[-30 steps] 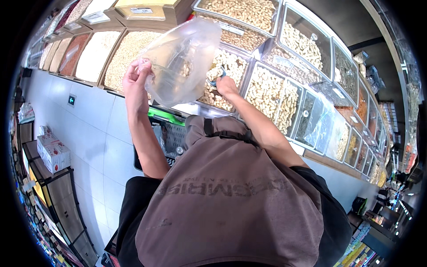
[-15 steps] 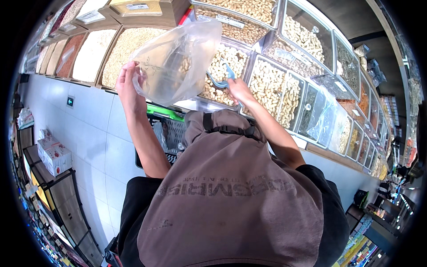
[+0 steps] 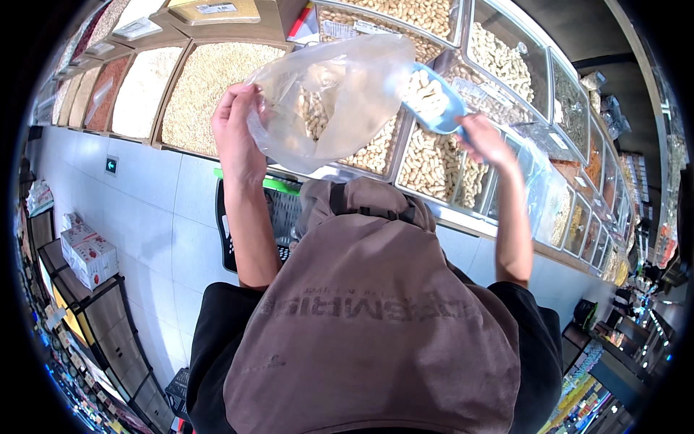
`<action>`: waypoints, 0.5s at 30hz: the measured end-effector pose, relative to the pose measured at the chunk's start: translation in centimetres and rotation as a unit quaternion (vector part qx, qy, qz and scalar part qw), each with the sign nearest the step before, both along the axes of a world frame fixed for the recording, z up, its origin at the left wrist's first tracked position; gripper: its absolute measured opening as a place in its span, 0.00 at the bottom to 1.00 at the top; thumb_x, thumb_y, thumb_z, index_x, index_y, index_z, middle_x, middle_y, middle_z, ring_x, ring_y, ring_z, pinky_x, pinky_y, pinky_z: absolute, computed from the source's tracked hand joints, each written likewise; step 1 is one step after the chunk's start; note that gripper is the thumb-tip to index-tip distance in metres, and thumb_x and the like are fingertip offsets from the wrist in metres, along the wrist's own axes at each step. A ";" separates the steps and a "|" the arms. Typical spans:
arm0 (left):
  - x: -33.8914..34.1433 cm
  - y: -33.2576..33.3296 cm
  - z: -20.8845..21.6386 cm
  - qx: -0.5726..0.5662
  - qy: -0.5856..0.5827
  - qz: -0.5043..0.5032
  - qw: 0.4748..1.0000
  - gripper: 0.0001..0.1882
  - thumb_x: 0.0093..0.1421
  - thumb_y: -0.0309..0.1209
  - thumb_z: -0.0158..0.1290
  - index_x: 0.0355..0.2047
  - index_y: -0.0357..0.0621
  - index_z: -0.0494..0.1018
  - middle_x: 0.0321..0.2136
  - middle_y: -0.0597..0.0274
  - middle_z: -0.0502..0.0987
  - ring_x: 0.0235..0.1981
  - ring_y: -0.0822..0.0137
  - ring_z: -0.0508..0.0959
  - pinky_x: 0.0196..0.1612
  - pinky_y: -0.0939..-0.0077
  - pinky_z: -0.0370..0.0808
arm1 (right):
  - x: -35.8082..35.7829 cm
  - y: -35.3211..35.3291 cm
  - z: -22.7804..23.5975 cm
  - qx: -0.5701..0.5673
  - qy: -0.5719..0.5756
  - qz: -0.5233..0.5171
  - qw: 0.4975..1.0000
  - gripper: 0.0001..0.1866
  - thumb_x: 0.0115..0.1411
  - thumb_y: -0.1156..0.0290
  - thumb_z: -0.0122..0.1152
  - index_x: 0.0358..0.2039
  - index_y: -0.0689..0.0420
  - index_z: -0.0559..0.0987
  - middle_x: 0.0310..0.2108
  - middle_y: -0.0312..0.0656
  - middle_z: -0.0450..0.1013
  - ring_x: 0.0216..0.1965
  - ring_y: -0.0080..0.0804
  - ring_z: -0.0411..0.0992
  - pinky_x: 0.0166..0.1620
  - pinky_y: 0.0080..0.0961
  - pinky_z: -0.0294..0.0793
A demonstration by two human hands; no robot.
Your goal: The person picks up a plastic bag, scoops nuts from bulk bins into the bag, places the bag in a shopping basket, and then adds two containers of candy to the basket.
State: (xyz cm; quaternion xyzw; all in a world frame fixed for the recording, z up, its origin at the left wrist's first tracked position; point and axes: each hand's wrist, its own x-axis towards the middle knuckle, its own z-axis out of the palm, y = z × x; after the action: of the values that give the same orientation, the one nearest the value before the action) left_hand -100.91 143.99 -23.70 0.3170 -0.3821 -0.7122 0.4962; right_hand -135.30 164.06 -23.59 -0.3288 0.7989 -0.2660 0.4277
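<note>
My left hand [image 3: 237,126] pinches the near-left rim of a clear plastic bag [image 3: 289,148], which hangs with its mouth spread over a bin of pale nuts [image 3: 372,154]. Through the thin film, more nuts show; whether they lie in the bag or beneath it I cannot tell. My right hand [image 3: 488,141], slightly blurred, is closed round the handle of a light-blue scoop [image 3: 452,112]. Pale nuts [image 3: 425,94] fill the scoop's bowl. It is raised at the right of the bag, its front edge close to the bag's mouth.
Right of the bag stands another nut bin [image 3: 431,163], with lidded clear bins [image 3: 502,61] behind. Wooden grain bins [image 3: 217,79] line the left. A black basket with a green handle [image 3: 280,186] is below the bag. White boxes [image 3: 90,253] sit on a shelf at left.
The scoop has come up out of the nut bin with a load of nuts and moved right. My left hand and the bag have shifted right too.
</note>
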 end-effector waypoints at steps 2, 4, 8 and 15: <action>-1.4 0.5 0.8 0.007 -0.013 0.000 1.000 0.07 0.64 0.31 0.52 0.36 0.41 0.74 0.29 0.69 0.73 0.29 0.78 0.72 0.34 0.82 0.71 | -3.1 -0.4 4.1 0.007 -0.015 0.073 0.997 0.22 0.69 0.66 0.43 0.18 0.61 0.72 0.09 0.31 0.61 0.07 0.14 0.55 0.07 0.13 0.54; -2.3 0.9 1.1 0.038 -0.022 0.006 0.999 0.05 0.64 0.28 0.50 0.32 0.40 0.74 0.24 0.70 0.71 0.26 0.79 0.69 0.31 0.84 0.67 | -4.9 -1.3 7.7 0.011 -0.022 0.069 0.997 0.20 0.68 0.67 0.47 0.20 0.62 0.73 0.09 0.32 0.64 0.06 0.13 0.55 0.07 0.11 0.54; -3.1 1.0 2.0 0.032 0.007 0.009 0.999 0.06 0.64 0.27 0.50 0.31 0.39 0.74 0.25 0.69 0.71 0.28 0.79 0.70 0.34 0.84 0.66 | -2.9 -2.0 15.0 -0.060 0.089 -0.072 0.992 0.21 0.66 0.61 0.52 0.24 0.65 0.77 0.13 0.34 0.68 0.07 0.15 0.58 0.09 0.10 0.54; -3.9 1.0 1.7 0.022 0.029 0.002 0.999 0.05 0.64 0.26 0.50 0.32 0.39 0.73 0.26 0.68 0.73 0.28 0.79 0.70 0.34 0.84 0.66 | 1.4 -6.8 17.1 -0.113 0.275 0.338 0.893 0.27 0.69 0.54 0.49 0.22 0.65 0.77 0.15 0.41 0.66 0.10 0.25 0.61 0.18 0.25 0.65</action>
State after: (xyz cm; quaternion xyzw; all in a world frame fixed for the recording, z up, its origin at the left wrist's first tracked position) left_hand -104.79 144.96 -21.99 0.3079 -0.3515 -0.7281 0.5015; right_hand -133.91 157.28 -6.51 -0.6855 0.6894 -0.0927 0.2149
